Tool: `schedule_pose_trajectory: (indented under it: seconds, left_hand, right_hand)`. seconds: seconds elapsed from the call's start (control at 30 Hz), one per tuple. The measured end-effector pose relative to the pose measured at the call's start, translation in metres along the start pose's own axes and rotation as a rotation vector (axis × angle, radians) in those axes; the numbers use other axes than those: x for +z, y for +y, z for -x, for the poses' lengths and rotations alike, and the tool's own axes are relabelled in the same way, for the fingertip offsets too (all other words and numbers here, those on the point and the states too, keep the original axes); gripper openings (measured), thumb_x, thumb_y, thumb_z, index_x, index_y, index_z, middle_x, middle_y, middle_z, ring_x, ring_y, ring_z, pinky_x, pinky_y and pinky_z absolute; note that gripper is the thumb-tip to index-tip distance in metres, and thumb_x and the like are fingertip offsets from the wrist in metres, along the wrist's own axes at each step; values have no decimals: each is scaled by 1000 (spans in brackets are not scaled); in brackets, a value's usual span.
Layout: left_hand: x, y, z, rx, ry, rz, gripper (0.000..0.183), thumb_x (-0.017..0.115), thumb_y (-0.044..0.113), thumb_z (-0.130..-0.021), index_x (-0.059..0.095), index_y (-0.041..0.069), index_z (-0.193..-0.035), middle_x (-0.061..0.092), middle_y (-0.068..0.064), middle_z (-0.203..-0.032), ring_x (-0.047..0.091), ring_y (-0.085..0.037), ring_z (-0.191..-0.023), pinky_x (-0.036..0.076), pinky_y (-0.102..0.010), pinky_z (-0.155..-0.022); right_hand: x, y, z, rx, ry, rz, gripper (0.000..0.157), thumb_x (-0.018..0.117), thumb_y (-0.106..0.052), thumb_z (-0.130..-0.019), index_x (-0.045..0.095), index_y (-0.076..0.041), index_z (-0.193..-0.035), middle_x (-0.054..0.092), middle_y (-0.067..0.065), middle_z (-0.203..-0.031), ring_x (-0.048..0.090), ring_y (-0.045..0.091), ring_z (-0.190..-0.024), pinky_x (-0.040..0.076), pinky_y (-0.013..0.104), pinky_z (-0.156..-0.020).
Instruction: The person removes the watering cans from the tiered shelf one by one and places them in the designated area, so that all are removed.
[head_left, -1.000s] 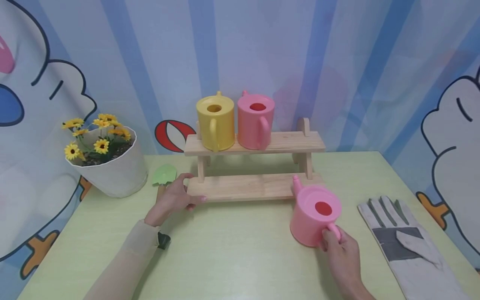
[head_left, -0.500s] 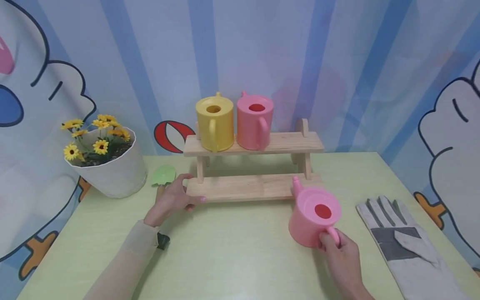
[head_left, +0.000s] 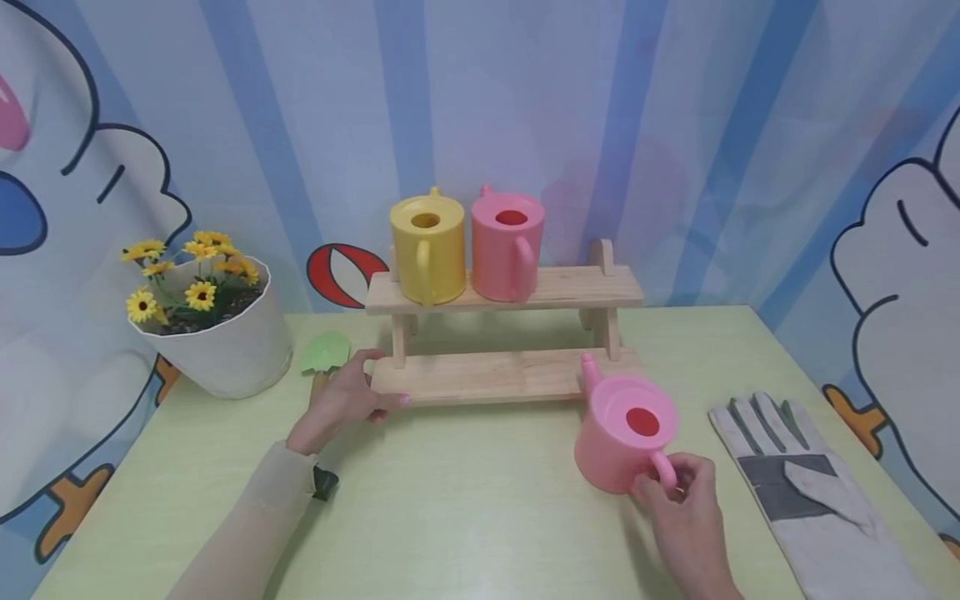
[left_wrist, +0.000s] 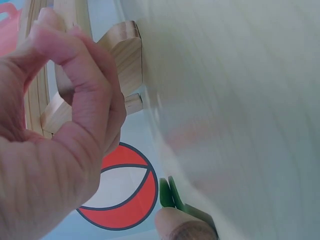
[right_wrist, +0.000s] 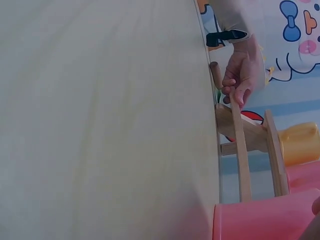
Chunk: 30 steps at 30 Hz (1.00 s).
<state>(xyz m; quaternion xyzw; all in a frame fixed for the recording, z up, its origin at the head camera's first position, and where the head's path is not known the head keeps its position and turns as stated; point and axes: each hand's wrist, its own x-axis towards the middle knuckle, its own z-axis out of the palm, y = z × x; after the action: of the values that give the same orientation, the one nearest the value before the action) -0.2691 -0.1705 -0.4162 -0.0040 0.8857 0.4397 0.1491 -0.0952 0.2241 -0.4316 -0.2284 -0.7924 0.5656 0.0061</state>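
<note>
A pink watering can (head_left: 626, 429), spout pointing to the back, stands on the table before the right end of a two-tier wooden shelf (head_left: 487, 375). At its handle is my right hand (head_left: 686, 508), thumb and fingers curled loosely round it with a small gap showing. My left hand (head_left: 345, 400) grips the left end of the shelf's lower board, thumb along the front edge; in the right wrist view the left hand (right_wrist: 243, 75) pinches that same board end. On the upper board, side by side, are a yellow watering can (head_left: 427, 258) and a second pink watering can (head_left: 507, 258).
Left of the shelf, a white pot (head_left: 225, 358) holds yellow flowers. A small green trowel (head_left: 327, 352) lies beside the left hand, its handle partly behind the wrist. At the right lies a grey-white work glove (head_left: 810, 492). A printed blue curtain (head_left: 525, 100) hangs behind the table.
My right hand's fingers have loosened and spread a little round the pink can's handle. The can and my left hand stay in place, while the whole head view shifts slightly.
</note>
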Motion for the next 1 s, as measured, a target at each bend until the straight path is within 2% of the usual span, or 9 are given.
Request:
schedule_pose_trajectory:
  seconds: [0.13,0.37,0.47,0.57,0.77,0.87,1.0]
  left_hand:
    - [0,0,-1,-7,-1,-8,97,90,25,-93,28,4,-165,65,-6,-78,60,-16,-65,47,-30,-72]
    - [0,2,-1,-33,5,-44,100,90,30,-92,28,7,-166,67,-6,-82,61,-17,-68,47,-32,-75]
    - [0,1,-1,-26,4,-40,99,90,29,-92,28,7,-166,67,-6,-81,61,-17,-67,46,-31,-75]
    - [-1,-1,-1,-18,5,-36,97,90,28,-92,30,7,-165,67,-6,-79,62,-17,-66,46,-31,-74]
    - [-1,0,1,-13,8,-30,98,90,29,-92,30,7,-166,67,-4,-77,62,-16,-65,45,-32,-75]
    - [0,0,1,-14,7,-26,97,90,29,-92,30,7,-165,67,-4,-77,62,-16,-65,45,-32,-75]
    - [0,0,-1,-13,6,-17,97,90,27,-92,30,7,-165,67,-4,-77,62,-15,-65,46,-31,-75]
  right_hand:
    - [-2,-1,3,-65,78,10,56,63,-16,-106,30,-1,-149,46,19,-149,49,24,-125,42,6,-84]
    - [-2,-11,7,-297,308,-10,48,68,-3,-100,40,1,-139,52,5,-128,46,-2,-107,36,5,-91]
    - [-2,-19,8,-357,358,-39,46,68,0,-98,41,0,-136,50,-1,-123,45,-4,-108,35,7,-92]
    - [-4,-29,8,-374,392,-27,45,66,0,-100,41,-1,-137,50,-3,-124,43,-3,-110,34,6,-92]
    - [-11,-55,6,-420,392,-35,35,65,-3,-103,46,-1,-133,49,-11,-119,47,-1,-110,37,5,-91]
    - [-14,-69,3,-429,346,-58,30,65,-8,-105,48,-7,-131,49,-15,-117,49,1,-111,39,7,-93]
    - [-17,-86,-2,-475,256,-89,25,65,-11,-106,51,-11,-127,54,-12,-116,54,6,-113,44,10,-94]
